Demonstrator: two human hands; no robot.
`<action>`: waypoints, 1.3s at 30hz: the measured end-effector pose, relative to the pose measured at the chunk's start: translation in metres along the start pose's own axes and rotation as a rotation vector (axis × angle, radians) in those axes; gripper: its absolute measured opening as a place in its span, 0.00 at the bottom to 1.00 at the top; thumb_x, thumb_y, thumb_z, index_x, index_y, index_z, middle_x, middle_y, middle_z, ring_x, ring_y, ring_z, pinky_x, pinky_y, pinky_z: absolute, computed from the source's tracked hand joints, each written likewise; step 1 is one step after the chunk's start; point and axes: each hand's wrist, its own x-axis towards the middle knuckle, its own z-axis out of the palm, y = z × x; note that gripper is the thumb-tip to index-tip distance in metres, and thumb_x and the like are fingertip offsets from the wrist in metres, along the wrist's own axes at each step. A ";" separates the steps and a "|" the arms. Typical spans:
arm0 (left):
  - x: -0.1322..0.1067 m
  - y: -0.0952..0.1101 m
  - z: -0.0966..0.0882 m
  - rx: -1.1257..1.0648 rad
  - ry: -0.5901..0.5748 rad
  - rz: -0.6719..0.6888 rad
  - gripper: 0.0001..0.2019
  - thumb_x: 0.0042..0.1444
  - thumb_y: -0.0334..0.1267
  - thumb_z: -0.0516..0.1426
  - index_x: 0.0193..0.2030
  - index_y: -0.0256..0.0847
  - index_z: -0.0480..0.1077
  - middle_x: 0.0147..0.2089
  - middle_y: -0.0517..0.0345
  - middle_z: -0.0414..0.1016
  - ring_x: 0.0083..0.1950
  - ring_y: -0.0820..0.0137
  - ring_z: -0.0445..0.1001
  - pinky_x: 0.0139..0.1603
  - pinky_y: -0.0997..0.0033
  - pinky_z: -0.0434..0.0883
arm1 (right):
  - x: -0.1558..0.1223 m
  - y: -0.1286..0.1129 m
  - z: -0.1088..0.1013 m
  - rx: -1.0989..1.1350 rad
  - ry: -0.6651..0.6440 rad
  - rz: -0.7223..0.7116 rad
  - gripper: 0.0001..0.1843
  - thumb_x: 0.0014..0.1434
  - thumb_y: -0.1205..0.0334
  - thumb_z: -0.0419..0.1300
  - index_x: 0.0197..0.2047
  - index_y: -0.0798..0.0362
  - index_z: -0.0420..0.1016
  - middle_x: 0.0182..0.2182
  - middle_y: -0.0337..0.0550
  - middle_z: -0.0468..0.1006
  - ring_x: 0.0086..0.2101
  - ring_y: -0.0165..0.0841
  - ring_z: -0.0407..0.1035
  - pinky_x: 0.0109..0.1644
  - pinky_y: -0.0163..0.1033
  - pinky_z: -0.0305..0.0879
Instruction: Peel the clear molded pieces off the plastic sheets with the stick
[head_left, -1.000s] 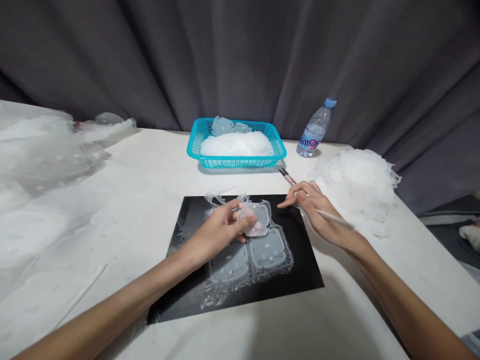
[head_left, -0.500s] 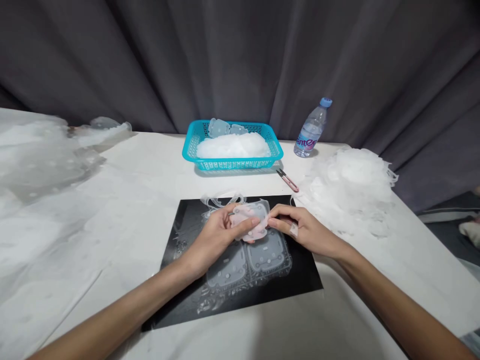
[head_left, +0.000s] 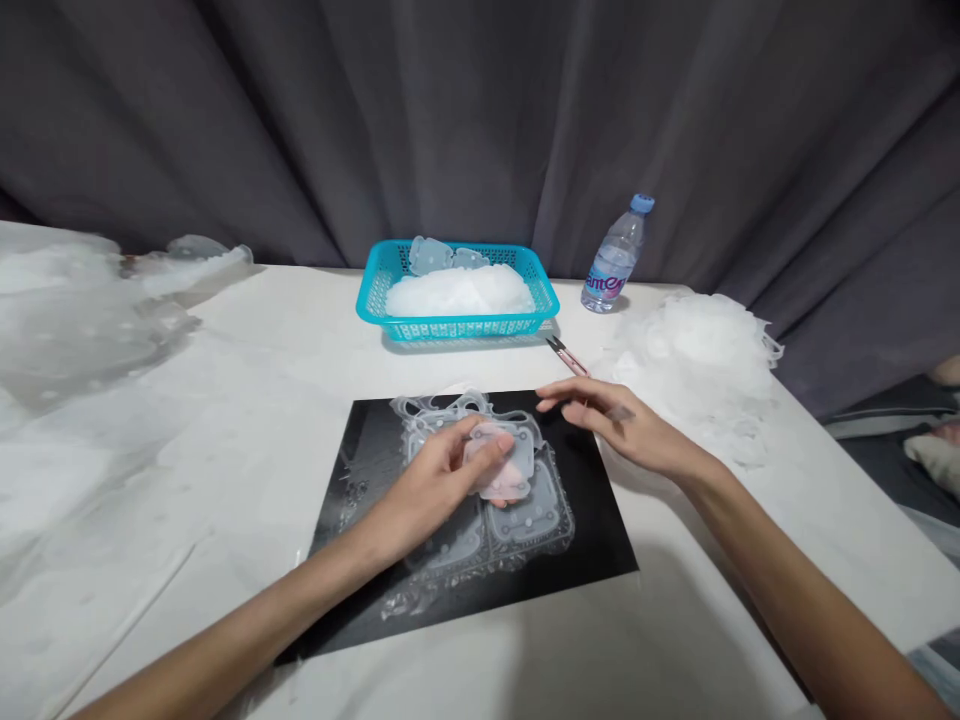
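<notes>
My left hand (head_left: 442, 472) is closed on a small translucent plastic piece (head_left: 504, 465), held just above a clear moulded plastic sheet (head_left: 525, 515) that lies on a black mat (head_left: 592, 530). My right hand (head_left: 611, 420) hovers to the right of the piece, over the mat's upper right edge, with fingers stretched out and nothing in them. A pair of pink snips (head_left: 568, 356) lies on the white table (head_left: 300, 340) just beyond my right hand.
A turquoise basket (head_left: 457, 322) with white plastic pieces stands at the back centre. A water bottle (head_left: 615, 255) stands to its right. A heap of white plastic trimmings (head_left: 697, 350) lies at the right; clear plastic sheets (head_left: 82, 310) pile at the left. Dark curtain behind.
My right hand has let go of the translucent piece and moved away to the right, its fingers spread. My left hand still holds the piece.
</notes>
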 end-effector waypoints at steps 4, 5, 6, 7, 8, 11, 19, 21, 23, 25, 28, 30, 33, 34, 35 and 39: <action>0.000 0.001 -0.004 0.242 -0.010 0.081 0.19 0.65 0.56 0.57 0.36 0.41 0.70 0.25 0.66 0.62 0.26 0.72 0.61 0.27 0.73 0.57 | 0.021 0.000 0.017 0.082 -0.069 0.004 0.17 0.69 0.48 0.61 0.46 0.53 0.82 0.44 0.46 0.84 0.48 0.39 0.76 0.55 0.44 0.69; 0.000 0.001 -0.004 0.304 -0.004 0.097 0.19 0.65 0.56 0.57 0.35 0.41 0.71 0.24 0.67 0.59 0.25 0.72 0.58 0.27 0.73 0.55 | 0.026 0.001 0.023 0.099 -0.110 0.013 0.18 0.66 0.47 0.63 0.43 0.54 0.82 0.41 0.45 0.84 0.45 0.39 0.76 0.53 0.44 0.69; 0.000 0.000 -0.005 0.354 0.004 0.110 0.19 0.65 0.55 0.58 0.35 0.41 0.72 0.23 0.67 0.58 0.25 0.72 0.56 0.26 0.72 0.53 | 0.030 0.001 0.027 0.120 -0.143 0.021 0.18 0.64 0.47 0.66 0.40 0.55 0.82 0.39 0.44 0.84 0.42 0.38 0.76 0.50 0.42 0.69; 0.000 0.000 -0.005 0.389 0.009 0.120 0.19 0.65 0.55 0.58 0.34 0.40 0.73 0.22 0.67 0.57 0.24 0.72 0.56 0.26 0.72 0.52 | 0.033 0.001 0.030 0.139 -0.160 0.026 0.18 0.61 0.47 0.68 0.38 0.55 0.82 0.37 0.43 0.83 0.40 0.37 0.75 0.48 0.41 0.69; 0.000 0.000 -0.005 0.408 0.009 0.127 0.19 0.66 0.55 0.57 0.33 0.40 0.72 0.22 0.67 0.57 0.24 0.72 0.56 0.26 0.72 0.52 | 0.034 0.001 0.032 0.156 -0.165 0.024 0.17 0.59 0.47 0.70 0.36 0.55 0.82 0.35 0.42 0.83 0.39 0.36 0.75 0.47 0.40 0.68; -0.001 0.000 -0.006 0.382 -0.052 0.125 0.21 0.69 0.55 0.54 0.32 0.40 0.71 0.24 0.64 0.67 0.26 0.71 0.65 0.29 0.72 0.59 | 0.034 -0.001 0.030 0.208 -0.149 0.002 0.15 0.58 0.49 0.71 0.34 0.55 0.81 0.32 0.39 0.80 0.35 0.32 0.71 0.43 0.38 0.64; -0.002 -0.004 -0.004 0.357 -0.135 0.132 0.22 0.71 0.54 0.53 0.32 0.41 0.73 0.27 0.60 0.78 0.30 0.66 0.78 0.34 0.71 0.68 | 0.032 -0.005 0.028 0.297 -0.063 0.099 0.06 0.55 0.63 0.66 0.29 0.55 0.79 0.27 0.38 0.77 0.33 0.31 0.67 0.40 0.38 0.60; 0.000 -0.006 -0.003 0.332 -0.133 0.130 0.22 0.70 0.54 0.54 0.30 0.41 0.71 0.27 0.60 0.78 0.29 0.66 0.78 0.33 0.72 0.68 | 0.032 -0.004 0.029 0.280 -0.057 0.105 0.05 0.55 0.63 0.66 0.29 0.55 0.79 0.27 0.38 0.76 0.32 0.31 0.66 0.40 0.38 0.60; 0.001 -0.007 -0.002 0.262 -0.128 0.098 0.19 0.69 0.55 0.55 0.36 0.42 0.72 0.28 0.61 0.79 0.29 0.65 0.79 0.33 0.72 0.70 | 0.031 -0.003 0.030 0.247 -0.066 0.091 0.06 0.56 0.62 0.65 0.30 0.55 0.79 0.27 0.37 0.76 0.32 0.31 0.65 0.40 0.37 0.59; 0.001 -0.009 -0.001 0.186 -0.128 0.061 0.16 0.68 0.55 0.56 0.45 0.44 0.70 0.31 0.62 0.79 0.29 0.65 0.79 0.32 0.71 0.70 | 0.031 0.000 0.031 0.228 -0.081 0.073 0.06 0.57 0.61 0.65 0.31 0.54 0.78 0.28 0.38 0.76 0.32 0.31 0.66 0.40 0.37 0.60; -0.007 -0.010 0.000 0.253 -0.111 0.118 0.14 0.69 0.53 0.55 0.41 0.45 0.66 0.28 0.65 0.73 0.26 0.69 0.73 0.30 0.73 0.65 | 0.033 0.007 0.033 0.067 -0.046 0.073 0.07 0.58 0.60 0.62 0.31 0.53 0.78 0.28 0.38 0.78 0.32 0.32 0.68 0.40 0.37 0.62; -0.015 -0.008 0.000 0.405 -0.126 0.200 0.14 0.71 0.49 0.53 0.36 0.45 0.64 0.25 0.67 0.66 0.25 0.72 0.66 0.30 0.73 0.60 | 0.035 0.015 0.034 -0.153 0.090 0.106 0.06 0.57 0.62 0.61 0.30 0.52 0.78 0.28 0.39 0.78 0.32 0.34 0.69 0.39 0.38 0.62; -0.022 -0.003 -0.001 0.501 -0.170 0.237 0.13 0.71 0.47 0.52 0.37 0.44 0.66 0.25 0.67 0.62 0.25 0.73 0.60 0.30 0.72 0.57 | 0.037 0.024 0.030 -0.365 0.287 0.144 0.03 0.56 0.66 0.62 0.31 0.51 0.76 0.30 0.40 0.78 0.34 0.37 0.70 0.40 0.40 0.59; -0.022 -0.002 -0.002 0.477 -0.145 0.230 0.13 0.71 0.48 0.53 0.37 0.44 0.66 0.26 0.67 0.61 0.25 0.73 0.59 0.30 0.73 0.57 | 0.037 0.025 0.027 -0.382 0.303 0.137 0.03 0.56 0.66 0.62 0.32 0.50 0.76 0.32 0.41 0.79 0.35 0.37 0.71 0.41 0.40 0.59; -0.020 -0.001 -0.004 0.436 -0.106 0.219 0.14 0.70 0.49 0.54 0.37 0.44 0.66 0.26 0.68 0.60 0.26 0.73 0.59 0.30 0.73 0.57 | 0.036 0.026 0.024 -0.395 0.310 0.117 0.03 0.58 0.66 0.61 0.33 0.50 0.76 0.34 0.41 0.80 0.36 0.37 0.71 0.41 0.40 0.59; -0.008 -0.003 -0.009 0.271 -0.041 0.142 0.16 0.66 0.53 0.59 0.40 0.41 0.71 0.27 0.65 0.67 0.27 0.73 0.63 0.28 0.74 0.58 | 0.022 0.015 0.016 -0.322 0.365 -0.037 0.08 0.67 0.57 0.60 0.45 0.49 0.78 0.42 0.42 0.80 0.33 0.33 0.67 0.42 0.40 0.62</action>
